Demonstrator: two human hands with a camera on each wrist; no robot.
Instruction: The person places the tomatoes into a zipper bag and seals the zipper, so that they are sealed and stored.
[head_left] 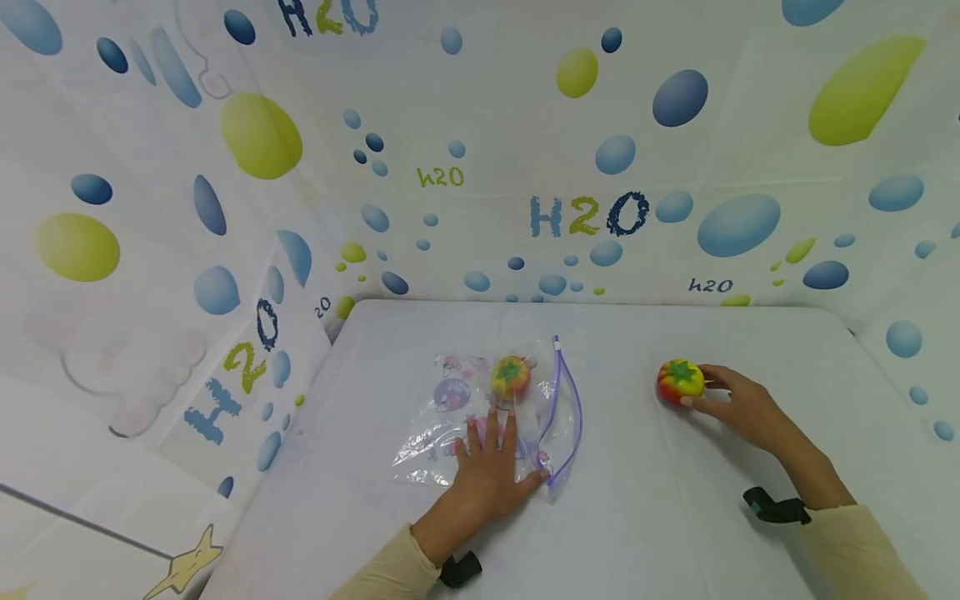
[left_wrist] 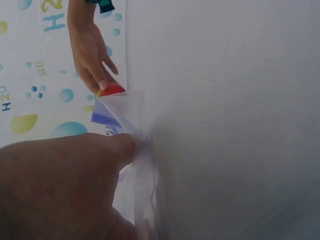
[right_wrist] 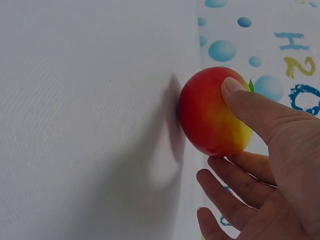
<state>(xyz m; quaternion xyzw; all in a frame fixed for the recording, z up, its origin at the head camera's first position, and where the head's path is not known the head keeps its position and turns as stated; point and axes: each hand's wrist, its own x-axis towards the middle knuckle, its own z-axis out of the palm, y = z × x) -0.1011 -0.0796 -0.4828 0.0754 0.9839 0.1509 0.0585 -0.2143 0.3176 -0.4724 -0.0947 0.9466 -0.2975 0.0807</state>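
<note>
On the right, my right hand (head_left: 738,408) holds a round red-and-yellow toy fruit (head_left: 678,382) with a green leafy top. Its thumb and fingers pinch the fruit's sides, close to the tabletop, as the right wrist view also shows the fruit (right_wrist: 215,112). To the left lies a clear plastic zip bag (head_left: 423,454) with a purple zip edge (head_left: 577,408) and printed pictures. Inside it sits a second toy fruit (head_left: 511,377) of the same look. My left hand (head_left: 487,483) rests spread on the bag, fingertips just below that fruit, thumb by the zip edge.
Both things lie on a white-covered table (head_left: 622,517). A white cloth (head_left: 495,100) with blue and green spots and H2O lettering stands behind and at the sides. Each wrist wears a dark camera mount, such as the right one (head_left: 776,506).
</note>
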